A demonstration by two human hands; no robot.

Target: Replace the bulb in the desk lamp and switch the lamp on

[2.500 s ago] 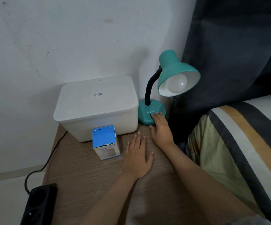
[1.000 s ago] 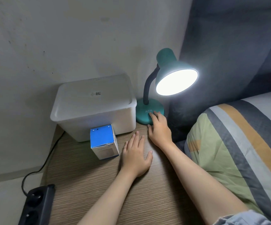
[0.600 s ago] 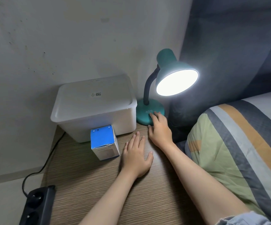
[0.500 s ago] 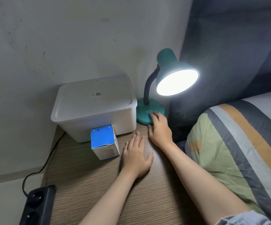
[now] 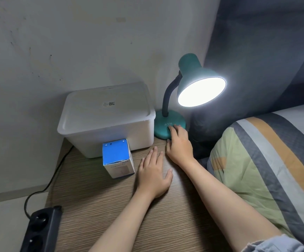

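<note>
The teal desk lamp (image 5: pixel 189 73) stands at the back of the wooden bedside table (image 5: pixel 111 206), lit, its shade glowing white so the bulb itself is lost in glare. My right hand (image 5: pixel 179 145) rests with its fingertips on the front of the lamp's round base (image 5: pixel 163 127), holding nothing. My left hand (image 5: pixel 154 174) lies flat on the tabletop, fingers spread, empty. A small blue-topped bulb box (image 5: pixel 117 158) stands just left of my left hand, closed.
A white lidded plastic tub (image 5: pixel 105 119) sits behind the box against the wall. A black power strip (image 5: pixel 40 230) with its cable lies at the table's left front. A striped pillow (image 5: pixel 267 166) and a dark headboard (image 5: pixel 265 51) border the right side.
The lamp was dark 2.5 s ago and has been lit since 1 s ago. Both hands stay where they were; the view shifted only slightly.
</note>
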